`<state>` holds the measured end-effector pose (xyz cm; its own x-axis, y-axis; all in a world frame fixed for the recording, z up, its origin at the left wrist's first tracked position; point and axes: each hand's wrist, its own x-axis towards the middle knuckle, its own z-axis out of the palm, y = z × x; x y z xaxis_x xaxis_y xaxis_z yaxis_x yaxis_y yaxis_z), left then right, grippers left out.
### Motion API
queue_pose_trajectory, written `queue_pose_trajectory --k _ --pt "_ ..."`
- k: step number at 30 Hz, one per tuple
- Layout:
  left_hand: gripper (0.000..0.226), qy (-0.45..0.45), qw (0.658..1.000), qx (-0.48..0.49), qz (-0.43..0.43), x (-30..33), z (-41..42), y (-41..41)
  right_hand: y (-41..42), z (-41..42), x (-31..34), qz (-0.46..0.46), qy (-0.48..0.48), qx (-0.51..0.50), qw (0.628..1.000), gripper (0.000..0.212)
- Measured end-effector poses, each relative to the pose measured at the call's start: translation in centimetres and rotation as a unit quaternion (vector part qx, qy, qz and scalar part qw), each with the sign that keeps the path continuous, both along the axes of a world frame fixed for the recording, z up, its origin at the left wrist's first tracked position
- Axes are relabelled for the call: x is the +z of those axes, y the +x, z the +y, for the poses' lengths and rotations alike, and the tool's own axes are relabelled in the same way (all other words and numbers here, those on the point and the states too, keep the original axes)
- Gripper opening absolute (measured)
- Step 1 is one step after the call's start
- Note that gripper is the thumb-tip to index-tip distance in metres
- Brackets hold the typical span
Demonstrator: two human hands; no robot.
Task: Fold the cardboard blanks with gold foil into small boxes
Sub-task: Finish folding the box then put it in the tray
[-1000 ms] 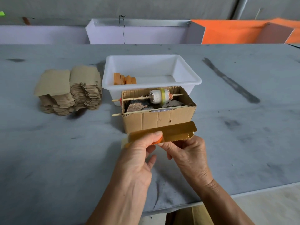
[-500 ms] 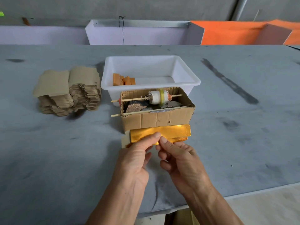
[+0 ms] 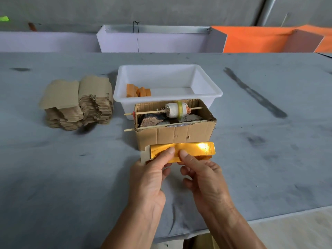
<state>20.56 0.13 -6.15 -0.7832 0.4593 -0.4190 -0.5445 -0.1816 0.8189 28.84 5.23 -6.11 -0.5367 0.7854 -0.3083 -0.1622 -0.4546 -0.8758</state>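
Left hand: the left hand pinches the blank from the near side, thumb laid flat on the gold face near its middle, the other fingers curled underneath.
Right hand: the right hand pinches the same blank just beside the left thumb, its thumb on the gold face and its fingers curled below.
Blank: a long gold-foil strip held level above the counter, just in front of the carton; its near long edge is folded under, a pale unfoiled tab shows at the left end, and the right end is rounded with a bright glare spot beside it.
Carton: an open brown cardboard box standing on the counter between the blank and the tub; two thin sticks lie across its open top, and the farther one carries a white wrapped roll with a yellow band.
Carton contents: dark and grey lumps below the sticks, too unclear to name.
Tub: a white plastic tub directly behind the carton, touching or nearly touching it; a few orange pieces stand in its left near corner.
Stack: a pile of brown die-cut blanks sits on the counter to the left of the tub, apart from it, plain side up.
Background: white and orange panels stand along the counter's far edge before a grey wall.
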Motion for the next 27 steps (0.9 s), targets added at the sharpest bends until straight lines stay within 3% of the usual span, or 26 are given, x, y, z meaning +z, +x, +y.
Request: queue_pose_trajectory --k 6,12,19,25,27 --pt "0.009 0.001 0.999 0.000 0.033 -0.4 -0.5 0.2 -0.1 0.3 -0.5 0.011 -0.020 -0.067 0.998 0.028" --pt "0.007 0.002 1.000 0.017 0.016 -0.4 -0.8 -0.7 0.4 0.8 -0.2 -0.029 -0.007 -0.028 0.999 0.026" --pt "0.007 0.017 0.999 -0.034 0.002 -0.2 -1.1 -1.4 1.4 2.3 -0.1 -0.018 0.044 -0.075 0.996 0.036" --pt "0.042 0.038 0.995 -0.091 0.023 0.1 -1.9 -1.6 1.9 2.4 0.3 0.002 0.064 -0.078 0.995 0.032" --pt "0.043 0.053 0.993 -0.087 0.065 0.2 -2.4 -1.5 2.1 2.6 0.4 0.002 0.067 -0.083 0.994 0.030"
